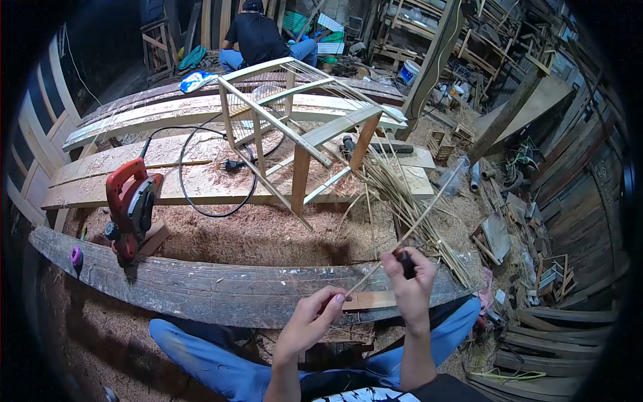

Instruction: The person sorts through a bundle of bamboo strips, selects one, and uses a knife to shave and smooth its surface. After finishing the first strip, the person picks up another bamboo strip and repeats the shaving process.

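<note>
Low over the worn plank bench (201, 291), my left hand (313, 323) pinches the lower end of a long thin cane-like strip (429, 209). The strip slants up to the right, past my other hand. My right hand (410, 285) is closed around a short black handle (406, 264), with the strip running against its thumb side; any blade on the handle is hidden. A short pale wooden piece (372, 299) lies on the bench under both hands. Beyond them is a bundle of similar thin strips (395, 187), spread across the boards.
A wooden frame (301, 144) stands on planks (134, 167) ahead. A red electric planer (130, 208) with a looped black cord sits at left, near a purple ring-shaped item (76, 255). Shavings cover the floor. Another person (258, 39) sits at the back, facing away.
</note>
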### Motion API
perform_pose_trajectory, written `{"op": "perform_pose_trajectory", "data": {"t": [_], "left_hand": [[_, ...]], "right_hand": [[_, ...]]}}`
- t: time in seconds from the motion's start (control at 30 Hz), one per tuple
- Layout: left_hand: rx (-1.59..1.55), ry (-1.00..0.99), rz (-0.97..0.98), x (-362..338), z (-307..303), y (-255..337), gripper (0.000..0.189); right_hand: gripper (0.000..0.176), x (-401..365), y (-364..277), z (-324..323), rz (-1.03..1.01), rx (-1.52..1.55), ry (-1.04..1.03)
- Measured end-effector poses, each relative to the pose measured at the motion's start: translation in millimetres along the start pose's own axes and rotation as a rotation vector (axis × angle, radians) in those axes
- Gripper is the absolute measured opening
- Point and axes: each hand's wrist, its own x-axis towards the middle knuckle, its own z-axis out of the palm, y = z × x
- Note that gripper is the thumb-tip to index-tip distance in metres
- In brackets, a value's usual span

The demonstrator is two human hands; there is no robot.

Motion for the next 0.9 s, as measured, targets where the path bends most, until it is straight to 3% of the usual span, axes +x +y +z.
{"op": "perform_pose_trajectory", "data": {"t": [0.27,0.33,0.5,0.6,0.67,0.9], "left_hand": [[0.113,-0.140,0.003,2.1,-13.0,-17.0,0.025],[0.018,-0.204,-0.096,1.9,-14.1,-15.8,0.022],[-0.149,-0.206,-0.079,5.0,-9.8,-19.2,0.018],[-0.216,-0.193,-0.099,6.0,-6.1,-13.6,0.017],[-0.280,-0.173,-0.136,7.9,-3.1,-10.5,0.016],[-0.388,-0.055,-0.116,9.3,3.9,-17.1,0.017]], "right_hand": [[0.021,12.6,1.8,-11.8,-0.104,-0.023,0.211],[0.021,10.6,8.0,-11.9,-0.092,-0.031,0.191],[0.021,9.2,17.6,-11.9,-0.067,-0.027,0.181],[0.022,5.0,26.1,-11.5,-0.206,-0.129,0.198],[0.027,-9.0,12.8,-6.4,-0.048,-0.118,0.054],[0.037,-36.6,31.4,-2.6,-0.313,-0.578,-0.239]]}}
